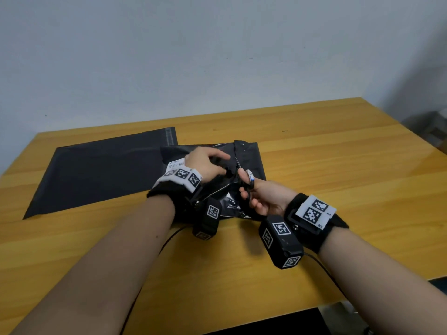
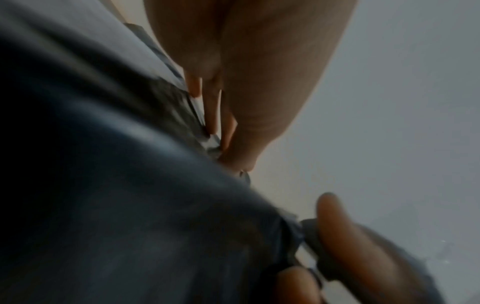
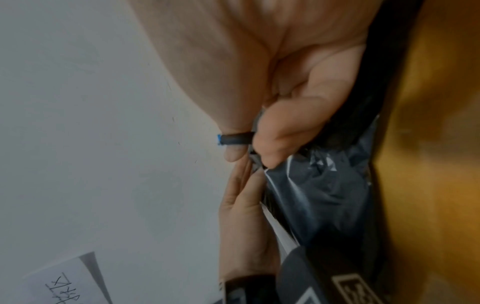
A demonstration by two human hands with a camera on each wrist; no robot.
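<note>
A stuffed black plastic mailer parcel [image 1: 249, 155] with a white shipping label [image 1: 175, 164] lies mid-table. My left hand [image 1: 208, 163] sits on top of it and pinches a fold of the plastic; the right wrist view shows this left hand [image 3: 244, 216] on the parcel [image 3: 319, 195]. My right hand [image 1: 261, 197] grips small scissors [image 1: 244, 175], blades pointing away into the raised plastic beside the left fingers. The thumb goes through the black, blue-tipped handle loop [image 3: 235, 138]. In the blurred left wrist view, the left fingers [image 2: 215, 115] meet the bag [image 2: 130, 185].
A flat, empty black mailer [image 1: 101, 170] lies on the wooden table [image 1: 338, 153] left of the parcel, partly under it. Thin black cables [image 1: 169, 238] run from both wrists toward the near edge. A grey wall stands behind; a dark box [image 1: 430, 126] sits beyond the right corner.
</note>
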